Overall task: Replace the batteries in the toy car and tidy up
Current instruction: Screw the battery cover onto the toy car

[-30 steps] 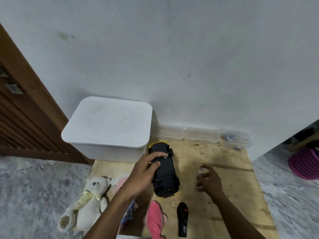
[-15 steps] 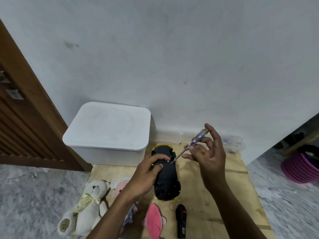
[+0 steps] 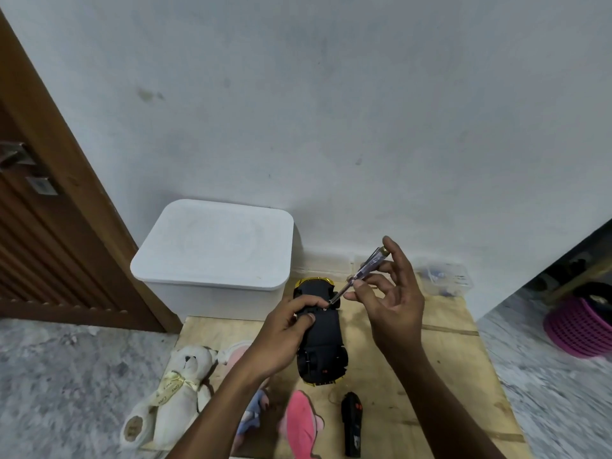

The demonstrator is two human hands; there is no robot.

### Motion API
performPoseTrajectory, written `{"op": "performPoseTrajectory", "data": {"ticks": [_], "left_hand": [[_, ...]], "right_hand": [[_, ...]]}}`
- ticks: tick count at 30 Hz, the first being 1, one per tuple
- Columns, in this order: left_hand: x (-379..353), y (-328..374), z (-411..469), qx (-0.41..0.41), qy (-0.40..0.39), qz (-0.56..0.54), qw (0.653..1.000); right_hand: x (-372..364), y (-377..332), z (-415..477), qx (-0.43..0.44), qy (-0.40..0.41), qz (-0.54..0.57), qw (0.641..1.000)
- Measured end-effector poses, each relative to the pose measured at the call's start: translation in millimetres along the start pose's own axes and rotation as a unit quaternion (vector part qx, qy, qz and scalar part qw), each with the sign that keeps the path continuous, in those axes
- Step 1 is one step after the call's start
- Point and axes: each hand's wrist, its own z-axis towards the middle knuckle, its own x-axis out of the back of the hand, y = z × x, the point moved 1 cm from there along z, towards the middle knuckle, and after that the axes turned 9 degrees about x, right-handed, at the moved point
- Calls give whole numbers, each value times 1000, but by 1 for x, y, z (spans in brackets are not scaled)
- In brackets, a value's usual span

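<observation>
screwdriver [image 3: 364,273] tip on upturned toy car [image 3: 323,339], both hands [image 3: 284,336] busy

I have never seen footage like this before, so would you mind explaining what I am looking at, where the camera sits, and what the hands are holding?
There is no machine here: a person wears a wide-angle camera on the head, looking down at both bare hands. The left hand steadies a black toy car lying upside down on a wooden board. The right hand holds a small screwdriver with its tip at the car's underside. Also on the board: a black remote control, a pink soft toy, a clear plastic box by the wall, and a white lidded bin. A white teddy bear lies at the board's left edge.
</observation>
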Motion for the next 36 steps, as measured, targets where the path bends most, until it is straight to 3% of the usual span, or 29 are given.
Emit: {"op": "performPoseTrajectory", "data": {"ticks": [5,15,21,28,36], "left_hand": [[1,0,0,1,-3,-4,1000],[-1,-3,-1,2,-2,-21,1000],[-1,-4,-1,1,11,-13,1000],[-2,-6,-2,4,12,-23,1000],[-4,-10,-6,2,23,-28,999]], "right_hand": [[-1,-1,-2,17,-12,-2,1000],[-2,-4,-12,111,-110,-120,980],[-1,1,-20,216,-122,-183,951],[-7,-6,-22,198,-139,-150,959],[-10,-5,-28,299,-118,-193,927]]}}
